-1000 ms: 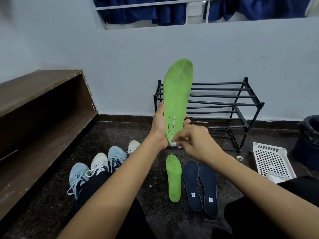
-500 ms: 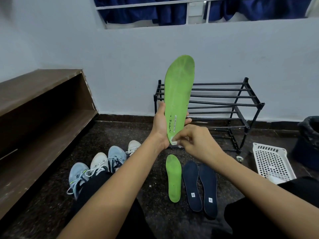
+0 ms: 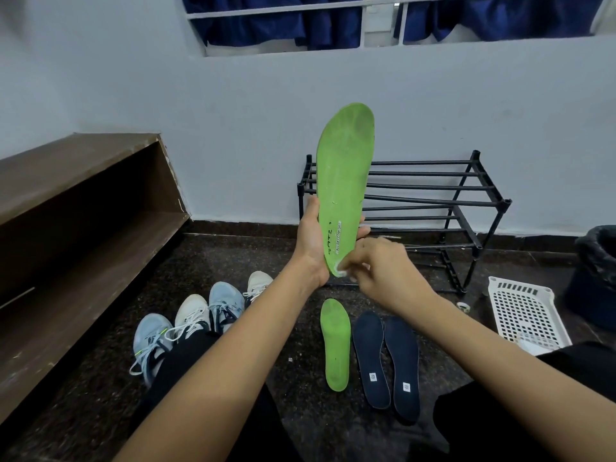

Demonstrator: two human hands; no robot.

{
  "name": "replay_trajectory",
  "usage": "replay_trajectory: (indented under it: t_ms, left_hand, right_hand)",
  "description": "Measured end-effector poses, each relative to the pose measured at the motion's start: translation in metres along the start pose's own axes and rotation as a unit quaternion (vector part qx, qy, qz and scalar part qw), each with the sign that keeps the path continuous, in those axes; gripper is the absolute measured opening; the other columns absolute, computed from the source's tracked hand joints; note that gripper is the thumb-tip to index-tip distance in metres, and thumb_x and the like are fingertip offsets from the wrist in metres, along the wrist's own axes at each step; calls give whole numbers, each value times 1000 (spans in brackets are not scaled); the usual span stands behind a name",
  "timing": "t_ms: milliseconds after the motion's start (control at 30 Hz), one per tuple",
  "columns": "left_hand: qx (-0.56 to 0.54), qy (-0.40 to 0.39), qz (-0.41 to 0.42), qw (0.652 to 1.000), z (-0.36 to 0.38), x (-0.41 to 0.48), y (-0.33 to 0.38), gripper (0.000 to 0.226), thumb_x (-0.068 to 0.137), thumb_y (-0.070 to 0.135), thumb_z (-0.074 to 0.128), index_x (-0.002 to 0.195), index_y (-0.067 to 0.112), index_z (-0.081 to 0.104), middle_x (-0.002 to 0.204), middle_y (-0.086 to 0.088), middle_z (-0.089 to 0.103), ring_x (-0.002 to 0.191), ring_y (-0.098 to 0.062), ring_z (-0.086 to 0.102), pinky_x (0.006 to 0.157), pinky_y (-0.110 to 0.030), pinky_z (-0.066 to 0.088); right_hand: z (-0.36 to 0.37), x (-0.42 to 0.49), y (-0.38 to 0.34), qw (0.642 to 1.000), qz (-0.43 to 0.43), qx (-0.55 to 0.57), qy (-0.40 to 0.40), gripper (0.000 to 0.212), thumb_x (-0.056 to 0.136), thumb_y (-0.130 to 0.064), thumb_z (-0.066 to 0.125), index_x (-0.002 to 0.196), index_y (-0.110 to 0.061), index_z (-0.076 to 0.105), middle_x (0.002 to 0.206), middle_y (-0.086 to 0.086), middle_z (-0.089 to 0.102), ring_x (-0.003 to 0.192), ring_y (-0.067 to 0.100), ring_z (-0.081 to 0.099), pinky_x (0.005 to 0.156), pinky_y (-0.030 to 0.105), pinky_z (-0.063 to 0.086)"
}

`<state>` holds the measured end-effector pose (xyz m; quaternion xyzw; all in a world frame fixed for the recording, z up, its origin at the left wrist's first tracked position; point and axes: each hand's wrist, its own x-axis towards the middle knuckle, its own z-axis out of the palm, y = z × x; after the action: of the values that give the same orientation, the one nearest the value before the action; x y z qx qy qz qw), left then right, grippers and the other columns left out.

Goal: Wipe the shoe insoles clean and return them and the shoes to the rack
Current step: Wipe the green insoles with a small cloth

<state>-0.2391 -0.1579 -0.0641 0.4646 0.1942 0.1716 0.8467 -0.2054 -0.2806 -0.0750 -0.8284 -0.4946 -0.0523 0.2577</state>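
My left hand (image 3: pixel 311 243) grips a green insole (image 3: pixel 345 175) by its heel end and holds it upright, toe up, in front of the black shoe rack (image 3: pixel 433 208). My right hand (image 3: pixel 383 271) pinches a small white wipe (image 3: pixel 341 269) against the insole's heel. On the dark floor below lie a second green insole (image 3: pixel 336 345) and two navy insoles (image 3: pixel 386 360) side by side. Several light blue and white sneakers (image 3: pixel 200 318) stand in a row at the left, partly hidden by my knee.
A brown wooden bench shelf (image 3: pixel 76 211) runs along the left wall. A white perforated plastic basket (image 3: pixel 525 311) sits at the right, with a dark bin (image 3: pixel 596 275) behind it. My black-clad legs fill the lower corners.
The held insole has risen slightly and tilted a little more to the right. My right hand stays at the heel with the wipe, shifted only slightly.
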Motion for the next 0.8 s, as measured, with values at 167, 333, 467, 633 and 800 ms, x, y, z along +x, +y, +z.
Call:
replay_trajectory:
  t_ms: [167,333,467,633,800]
  left_hand:
    - [6,2,1,1000,-4,1,-1,78,99,62,14,103,4,67,93,-16,69,78,-27,67,75,-37,54]
    - [7,-4,-10,1000,-2,-3,-1,77,100,60,14,100,5,67,91,-17,67,69,-25,66,63,-29,56]
    - [-8,-4,-7,1000,-3,-1,2,79,99,62,13,116,3,63,100,-17,66,70,-25,69,62,-31,56]
    - [-19,5,-1,1000,-2,0,-2,79,99,63,15,109,4,65,96,-16,68,75,-25,68,67,-32,57]
    - [-23,-5,-11,1000,1,1,0,81,98,64,13,114,2,62,96,-17,68,78,-27,69,62,-34,60]
  right_hand:
    - [-6,-1,-2,982,61,173,-31,24,83,-5,64,91,-23,76,78,-12,66,68,-6,56,66,9,40]
    - [-5,2,5,990,-37,-131,28,26,73,-8,70,83,-31,74,85,-5,62,85,25,54,72,35,28]
    - [-5,3,6,985,-56,-138,82,27,62,-3,76,75,-27,75,76,-3,62,76,28,56,67,35,29]
    - [-5,-2,-6,996,29,78,-38,22,83,-8,62,94,-22,76,88,3,67,78,10,59,76,22,46]
    - [-21,0,0,931,123,340,-56,16,83,-12,68,78,-27,74,69,0,67,61,1,53,66,15,40]
